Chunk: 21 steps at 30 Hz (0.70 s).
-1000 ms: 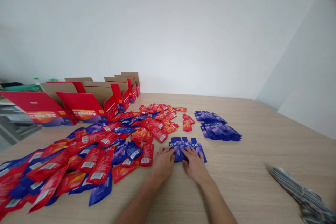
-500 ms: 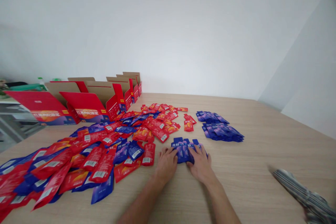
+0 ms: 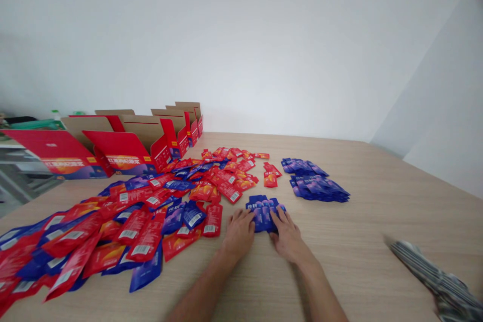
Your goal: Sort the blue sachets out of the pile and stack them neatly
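Several blue spouted pouches (image 3: 263,214) lie overlapping in a short row on the table, their printed faces up. My left hand (image 3: 239,234) is closed against the row's left edge, fingertips touching the pouches. From the right, my right hand (image 3: 287,237) grips the other end, its fingers bent over the pouches and the thumb low at their bottom edge. The fingers hide part of the right-hand pouches. Beyond my right hand are stacks of blue pouches (image 3: 319,188). Two red pouches (image 3: 270,179) rest just past the row.
A big heap of mixed red and blue pouches (image 3: 139,231) spreads over the left of the wooden table (image 3: 362,271). Open red cartons (image 3: 124,153) stand behind it along the left. A striped cloth-like item (image 3: 433,271), blurred, is at the lower right. A white wall (image 3: 287,50) stands behind.
My right hand has shifted slightly left, and the blue pouches between my hands now overlap more, in a narrower row. My left hand stays nearly in place.
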Available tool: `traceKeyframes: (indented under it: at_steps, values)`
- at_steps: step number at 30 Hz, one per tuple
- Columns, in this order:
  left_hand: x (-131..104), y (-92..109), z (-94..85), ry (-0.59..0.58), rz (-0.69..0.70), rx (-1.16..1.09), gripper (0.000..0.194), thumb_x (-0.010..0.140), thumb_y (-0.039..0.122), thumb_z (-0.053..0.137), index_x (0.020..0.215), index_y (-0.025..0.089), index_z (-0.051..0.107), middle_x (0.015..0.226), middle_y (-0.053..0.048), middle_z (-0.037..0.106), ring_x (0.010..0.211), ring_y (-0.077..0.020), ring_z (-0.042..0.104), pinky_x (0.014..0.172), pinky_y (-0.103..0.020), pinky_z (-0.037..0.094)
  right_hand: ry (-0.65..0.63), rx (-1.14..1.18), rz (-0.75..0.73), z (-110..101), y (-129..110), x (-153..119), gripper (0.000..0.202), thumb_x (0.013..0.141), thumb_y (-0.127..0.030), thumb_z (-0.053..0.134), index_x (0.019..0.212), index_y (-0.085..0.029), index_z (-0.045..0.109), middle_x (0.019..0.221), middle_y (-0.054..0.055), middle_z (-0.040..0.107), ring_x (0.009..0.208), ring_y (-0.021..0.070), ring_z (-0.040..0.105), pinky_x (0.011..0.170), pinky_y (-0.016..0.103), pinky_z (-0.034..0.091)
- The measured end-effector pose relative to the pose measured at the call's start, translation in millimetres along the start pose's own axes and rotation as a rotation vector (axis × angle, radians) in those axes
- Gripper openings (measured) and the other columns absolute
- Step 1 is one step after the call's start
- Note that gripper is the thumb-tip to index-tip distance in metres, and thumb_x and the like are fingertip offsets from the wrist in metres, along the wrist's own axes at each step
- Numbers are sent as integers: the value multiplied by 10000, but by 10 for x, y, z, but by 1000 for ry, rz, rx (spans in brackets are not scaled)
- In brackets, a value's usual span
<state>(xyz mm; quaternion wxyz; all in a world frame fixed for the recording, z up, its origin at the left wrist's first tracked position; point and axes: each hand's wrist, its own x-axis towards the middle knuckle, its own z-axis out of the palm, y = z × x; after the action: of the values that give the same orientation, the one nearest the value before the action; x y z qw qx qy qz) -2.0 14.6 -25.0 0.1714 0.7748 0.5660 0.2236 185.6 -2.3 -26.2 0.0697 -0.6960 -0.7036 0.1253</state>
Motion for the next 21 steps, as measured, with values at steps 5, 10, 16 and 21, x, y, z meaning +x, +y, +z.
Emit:
traceKeyframes:
  at_steps: [5,10,16,21]
  values:
    - [-2,11,10,9,10,12,417,934,277,348,1272,313,589,1380,3,567,1307,-241,413,1067,-451,307,22,1,-13,-4,31,3,677,837,-200,509,1493,-178,342,1586,85,248,1445,316,229,1108,478,301]
    - [-17,73,46,5,21,27,402,934,280,359,1265,325,583,1397,13,553,1316,-259,401,1070,-481,300,49,19,-4,-33,67,19,680,783,-201,563,1446,-137,422,1536,112,353,1424,280,290,1123,421,300]
    - [-29,123,22,-18,4,8,404,927,269,376,1266,314,591,1413,3,539,1341,-280,376,1086,-495,286,52,7,30,-82,41,1,685,763,-230,583,1428,-154,435,1534,118,349,1414,286,290,1097,485,318]
    - [-44,139,-27,8,5,6,418,937,261,353,1280,327,584,1417,4,530,1349,-268,367,1091,-473,290,74,-36,56,-105,-68,-52,726,730,-145,545,1437,-239,411,1559,82,304,1451,315,164,1080,623,241]
